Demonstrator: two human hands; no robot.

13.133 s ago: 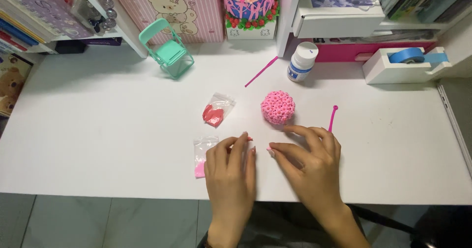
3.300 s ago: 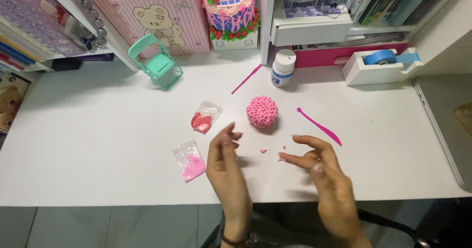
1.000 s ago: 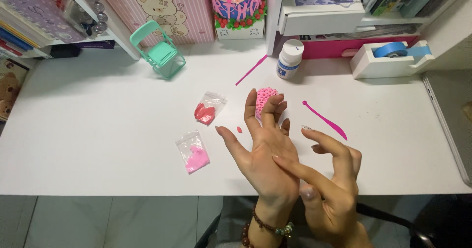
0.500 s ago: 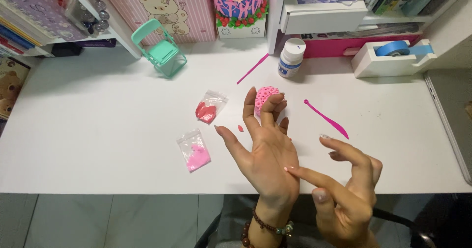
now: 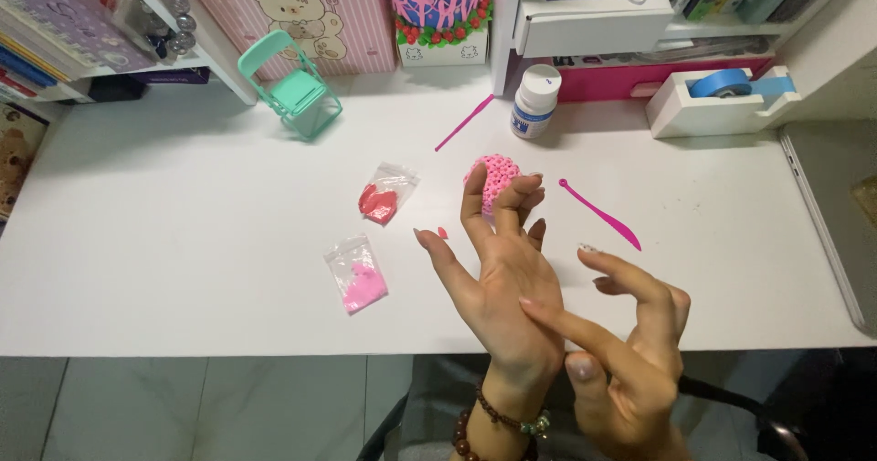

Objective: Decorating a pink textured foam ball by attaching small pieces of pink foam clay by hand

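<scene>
Head view: left hand (image 5: pixel 512 283) lies open-palmed, empty-gripped, before the pink ball (image 5: pixel 491 176); right hand (image 5: pixel 630 351) fingertips press its palm.

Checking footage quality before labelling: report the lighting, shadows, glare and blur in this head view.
Head view: even, soft light on the white table; faint shadows under the left hand and right hand; small highlights on the clear bags; the pink textured ball and pink tool are sharp; no motion blur; table edges bow slightly.
</scene>
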